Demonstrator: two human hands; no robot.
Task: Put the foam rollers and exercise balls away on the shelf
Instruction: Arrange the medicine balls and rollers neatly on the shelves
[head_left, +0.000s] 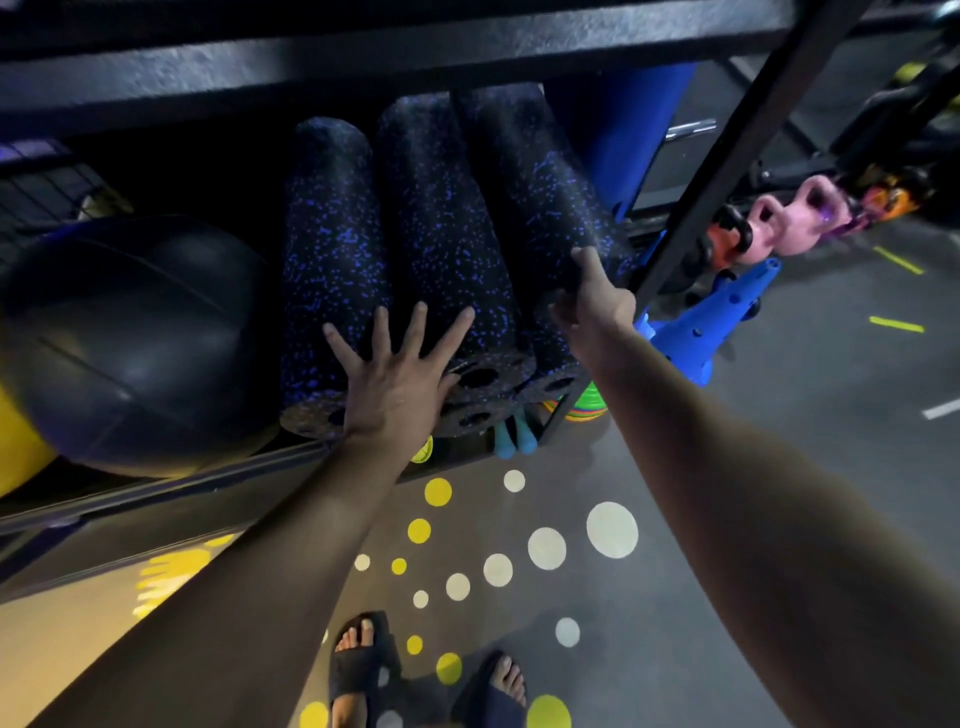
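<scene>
Three black foam rollers with blue specks lie side by side on the dark shelf (156, 488): a left roller (332, 249), a middle roller (447, 228) and a right roller (540, 182). Their near ends stick out over the shelf's front edge. My left hand (395, 379) rests flat with fingers spread on the near ends of the left and middle rollers. My right hand (592, 296) is curled over the near end of the right roller, thumb up along its side. A large black exercise ball (130, 343) sits on the shelf left of the rollers.
A black upper shelf board (363, 47) overhangs the rollers. A diagonal shelf post (727, 166) stands right of my right hand. Blue cones (711, 317), pink and orange kettlebells (779, 228) and a yellow ball (15, 447) lie around. My sandalled feet (363, 670) stand on dotted floor.
</scene>
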